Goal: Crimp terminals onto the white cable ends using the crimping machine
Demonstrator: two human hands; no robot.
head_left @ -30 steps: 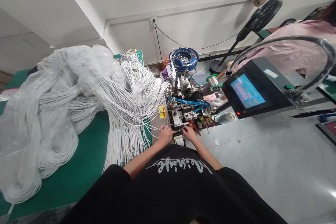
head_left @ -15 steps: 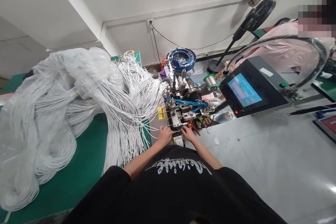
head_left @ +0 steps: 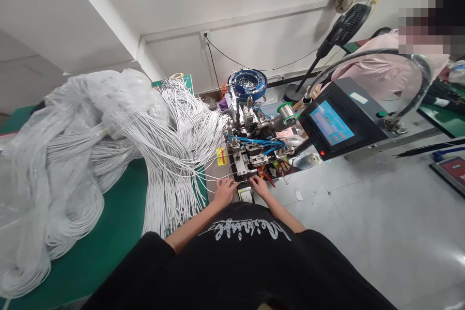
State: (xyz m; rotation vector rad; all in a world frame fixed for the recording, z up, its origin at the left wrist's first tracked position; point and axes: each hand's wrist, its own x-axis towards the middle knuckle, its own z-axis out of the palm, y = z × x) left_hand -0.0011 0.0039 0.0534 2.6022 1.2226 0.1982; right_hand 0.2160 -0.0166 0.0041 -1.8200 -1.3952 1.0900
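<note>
At the front of a small bench machine [head_left: 250, 147] with metal blocks and blue air tubes, my two hands work close together. My left hand [head_left: 224, 191] is closed at the machine's left front corner, pinching a white cable [head_left: 210, 178] that runs over from the pile. On the other side of the front block, my right hand [head_left: 259, 186] has its fingers bent together against the machine. Anything between those fingertips is too small to make out. Many white cables [head_left: 174, 150] lie heaped to the left, partly under clear plastic [head_left: 119, 92].
A blue bowl feeder [head_left: 247, 83] and a wire spool [head_left: 287, 113] stand behind the machine. To the right is a touchscreen box [head_left: 332, 123]. Red-handled pliers [head_left: 267, 176] lie by my right hand. A person in pink [head_left: 385, 65] sits beyond a black fan [head_left: 347, 24].
The view has shifted slightly. My left hand has drawn a little left, away from my right hand, and more of the white cable shows at its fingertips. The right hand stays at the machine.
</note>
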